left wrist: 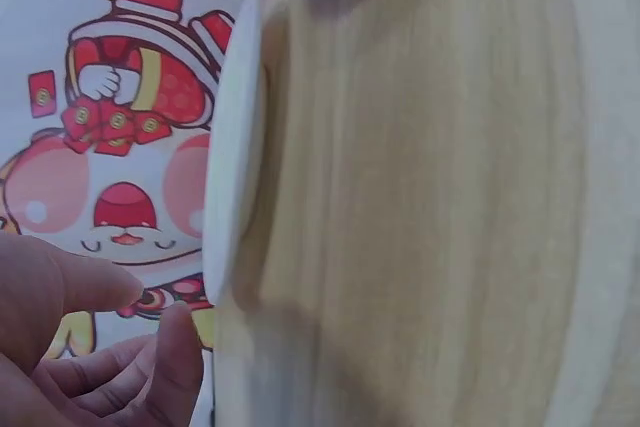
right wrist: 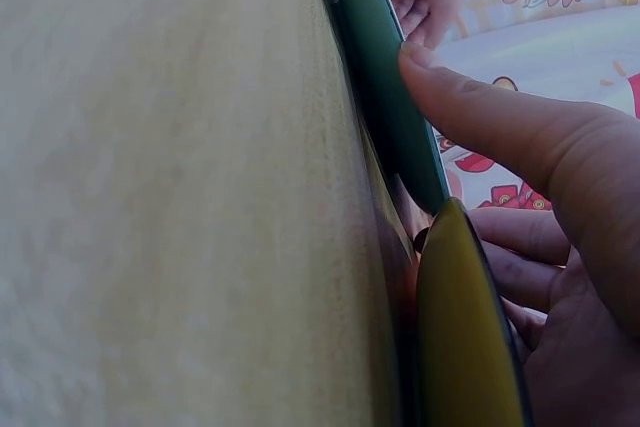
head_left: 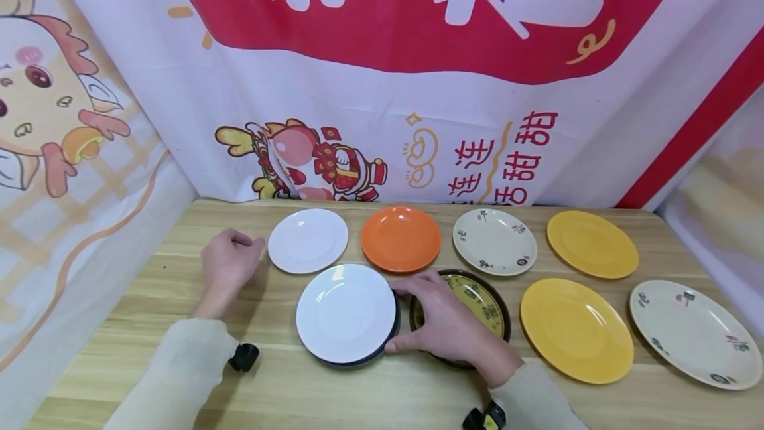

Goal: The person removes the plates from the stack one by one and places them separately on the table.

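A white plate (head_left: 346,314) lies on top of a dark green plate (right wrist: 385,72), whose dark edge peeks out below and to the right in the head view. My right hand (head_left: 444,320) grips the right side of these stacked plates, thumb at the near rim and fingers at the far rim. Under that hand sits a black-rimmed, gold-patterned plate (head_left: 477,300), partly hidden. My left hand (head_left: 231,257) is held just left of another white plate (head_left: 307,241), fingers loosely bent around nothing. The left wrist view shows a small gap between its thumb and fingers.
Along the back of the wooden table (head_left: 262,377) lie an orange plate (head_left: 401,239), a patterned cream plate (head_left: 494,242) and a yellow plate (head_left: 592,244). Nearer on the right are a larger yellow plate (head_left: 575,330) and a patterned oval plate (head_left: 695,334). A printed cloth (head_left: 370,98) hangs behind.
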